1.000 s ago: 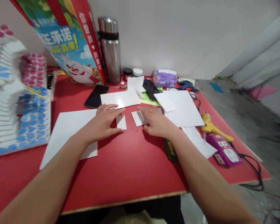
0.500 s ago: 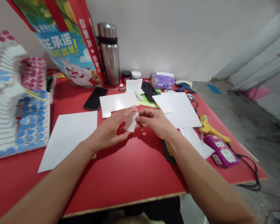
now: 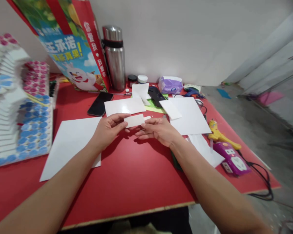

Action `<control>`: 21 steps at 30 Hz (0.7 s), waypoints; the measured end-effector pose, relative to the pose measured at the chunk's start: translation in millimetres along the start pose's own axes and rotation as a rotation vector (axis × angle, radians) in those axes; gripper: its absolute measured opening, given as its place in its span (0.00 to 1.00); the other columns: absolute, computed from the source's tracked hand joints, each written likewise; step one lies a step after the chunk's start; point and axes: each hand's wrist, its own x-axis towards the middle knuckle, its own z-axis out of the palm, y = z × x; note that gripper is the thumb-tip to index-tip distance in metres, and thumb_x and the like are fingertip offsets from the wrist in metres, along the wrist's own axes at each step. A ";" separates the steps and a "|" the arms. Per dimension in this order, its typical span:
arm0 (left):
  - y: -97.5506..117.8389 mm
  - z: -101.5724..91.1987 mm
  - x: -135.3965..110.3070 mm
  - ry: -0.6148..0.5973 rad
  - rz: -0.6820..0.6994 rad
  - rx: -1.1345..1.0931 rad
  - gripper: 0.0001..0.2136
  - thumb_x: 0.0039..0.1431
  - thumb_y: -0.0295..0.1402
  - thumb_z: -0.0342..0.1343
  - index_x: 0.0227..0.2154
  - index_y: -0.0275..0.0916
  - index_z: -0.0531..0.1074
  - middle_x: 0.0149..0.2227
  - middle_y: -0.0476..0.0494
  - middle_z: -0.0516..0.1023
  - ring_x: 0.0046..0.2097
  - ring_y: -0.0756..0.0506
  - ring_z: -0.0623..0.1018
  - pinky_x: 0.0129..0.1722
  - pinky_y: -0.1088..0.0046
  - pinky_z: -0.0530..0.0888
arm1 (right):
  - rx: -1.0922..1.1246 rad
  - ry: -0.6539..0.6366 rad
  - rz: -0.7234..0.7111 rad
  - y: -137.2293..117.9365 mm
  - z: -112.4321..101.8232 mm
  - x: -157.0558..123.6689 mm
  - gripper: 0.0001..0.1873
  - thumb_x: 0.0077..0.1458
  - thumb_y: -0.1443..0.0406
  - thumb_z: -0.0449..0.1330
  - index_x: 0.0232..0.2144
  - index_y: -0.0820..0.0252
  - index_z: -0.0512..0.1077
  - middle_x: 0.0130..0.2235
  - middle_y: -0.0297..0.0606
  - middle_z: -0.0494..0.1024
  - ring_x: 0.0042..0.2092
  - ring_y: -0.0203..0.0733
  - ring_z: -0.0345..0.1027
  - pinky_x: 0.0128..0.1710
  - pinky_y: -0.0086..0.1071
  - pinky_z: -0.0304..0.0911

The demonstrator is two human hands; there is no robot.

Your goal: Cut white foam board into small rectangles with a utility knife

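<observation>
A small white rectangular card is held level above the red table, one end in each hand. My left hand pinches its left end between thumb and fingers. My right hand grips the right end, thumb on top and fingers beneath. Another bit of white shows behind the right fingertips; whether it belongs to the card I cannot tell. Just beyond the hands lies a larger white sheet with a glossy face. A big white sheet rests beside my left forearm.
A phone, a steel flask and a printed bag stand or lie at the back left. To the right are a white board, a yellow glue gun and a purple power socket with a cable.
The small card has turned from upright to lengthwise across. My left hand, formerly open beside it, has closed on its left end. My right fingers have spread beneath the other end.
</observation>
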 end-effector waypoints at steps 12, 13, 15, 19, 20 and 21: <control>-0.2 -6.9 0.0 0.014 0.160 0.360 0.18 0.62 0.39 0.59 0.53 0.40 0.80 0.38 0.44 0.83 0.37 0.45 0.79 0.44 0.65 0.77 | -0.264 -0.009 -0.037 -4.2 -3.6 -2.5 0.09 0.53 0.64 0.70 0.32 0.64 0.76 0.29 0.39 0.81 0.22 0.34 0.73 0.15 0.22 0.60; -0.5 -6.5 0.1 -0.006 0.164 0.360 0.19 0.63 0.39 0.59 0.54 0.40 0.79 0.38 0.44 0.83 0.37 0.45 0.79 0.44 0.65 0.77 | -0.303 -0.006 -0.046 -4.0 -2.7 -2.9 0.09 0.54 0.63 0.70 0.30 0.64 0.77 0.26 0.37 0.80 0.20 0.32 0.70 0.15 0.21 0.58; -1.7 -6.4 1.2 -0.027 0.184 0.339 0.21 0.63 0.39 0.59 0.57 0.39 0.76 0.39 0.44 0.82 0.36 0.46 0.79 0.40 0.67 0.78 | -0.362 -0.012 -0.051 -3.7 0.0 -3.8 0.10 0.55 0.63 0.69 0.27 0.64 0.76 0.19 0.32 0.74 0.18 0.28 0.62 0.15 0.21 0.55; -4.7 -16.7 6.9 0.197 0.346 0.487 0.19 0.66 0.37 0.55 0.58 0.40 0.74 0.46 0.41 0.80 0.39 0.46 0.79 0.43 0.64 0.79 | -0.354 0.041 -0.027 -4.7 5.1 -5.4 0.09 0.54 0.69 0.66 0.25 0.61 0.72 0.15 0.27 0.69 0.16 0.27 0.58 0.15 0.21 0.53; -5.2 -21.8 8.8 0.291 0.402 0.591 0.18 0.66 0.36 0.55 0.56 0.40 0.75 0.48 0.39 0.79 0.43 0.44 0.79 0.47 0.61 0.78 | -0.356 0.070 -0.021 -4.8 5.7 -5.3 0.09 0.54 0.70 0.66 0.25 0.60 0.71 0.16 0.28 0.71 0.16 0.28 0.59 0.15 0.21 0.54; -5.7 -27.2 10.8 0.363 0.446 0.691 0.17 0.66 0.35 0.55 0.55 0.40 0.76 0.50 0.38 0.79 0.48 0.41 0.78 0.53 0.57 0.76 | -0.366 0.092 -0.015 -4.7 5.8 -4.9 0.09 0.53 0.71 0.66 0.25 0.60 0.70 0.17 0.30 0.73 0.17 0.29 0.62 0.15 0.22 0.55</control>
